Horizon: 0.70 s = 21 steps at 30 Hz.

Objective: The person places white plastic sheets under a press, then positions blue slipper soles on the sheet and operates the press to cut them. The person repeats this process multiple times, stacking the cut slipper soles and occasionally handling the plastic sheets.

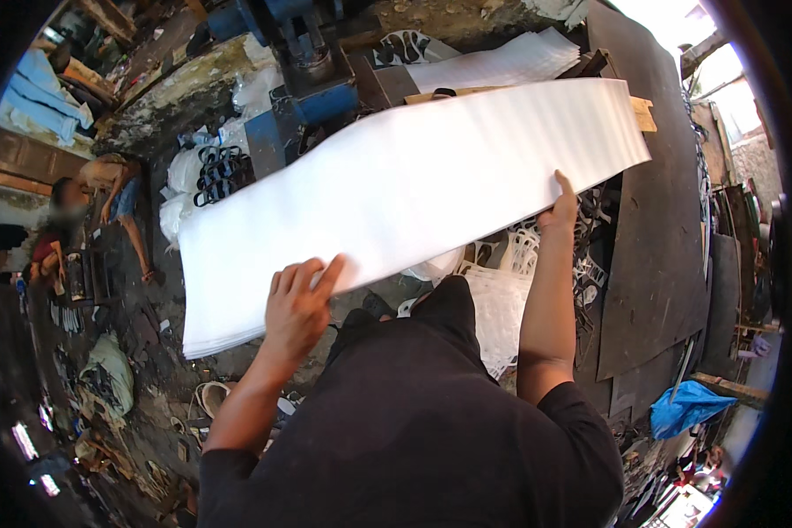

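Observation:
A long stack of thin white flexible sheets stretches across in front of me, its layered edges showing at the left end. My right hand grips the near edge toward the right, thumb on top and the other fingers hidden beneath. On the near edge at the left lies my left hand, palm down with its fingers apart on the top sheet. Its index finger is slightly blurred. Below the stack, by my right forearm, hang white cut-out pieces with openwork holes.
A blue and dark machine stands behind the stack. More white sheets lie at the back. Large dark sheets are on the right, near a blue plastic bag. Black strap pieces lie at left; another person bends farther off.

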### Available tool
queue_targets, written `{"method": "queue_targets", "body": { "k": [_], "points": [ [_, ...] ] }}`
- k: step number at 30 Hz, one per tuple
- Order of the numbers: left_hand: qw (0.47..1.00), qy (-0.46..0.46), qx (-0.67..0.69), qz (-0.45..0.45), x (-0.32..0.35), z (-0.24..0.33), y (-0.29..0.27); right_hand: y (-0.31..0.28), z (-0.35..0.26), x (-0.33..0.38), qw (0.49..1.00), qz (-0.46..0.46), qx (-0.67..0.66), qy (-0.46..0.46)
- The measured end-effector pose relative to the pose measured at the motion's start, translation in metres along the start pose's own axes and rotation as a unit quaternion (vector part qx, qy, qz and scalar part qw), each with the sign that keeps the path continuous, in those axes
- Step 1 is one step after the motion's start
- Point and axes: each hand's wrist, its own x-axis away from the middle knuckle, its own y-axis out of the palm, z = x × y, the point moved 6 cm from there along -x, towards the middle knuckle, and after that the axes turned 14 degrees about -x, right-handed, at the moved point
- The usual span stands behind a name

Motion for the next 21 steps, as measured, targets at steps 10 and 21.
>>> {"method": "queue_targets", "body": {
  "k": [10,21],
  "points": [
    [0.988,-0.030,0.060,-0.136,0.148,-0.062,0.064,-0.065,0.086,-0.022,0.990,0.112,0.053,0.072],
    [0.987,-0.061,0.066,-0.134,0.167,-0.076,0.063,-0.059,0.051,0.018,0.984,0.015,0.082,-0.155]
  ]
}}
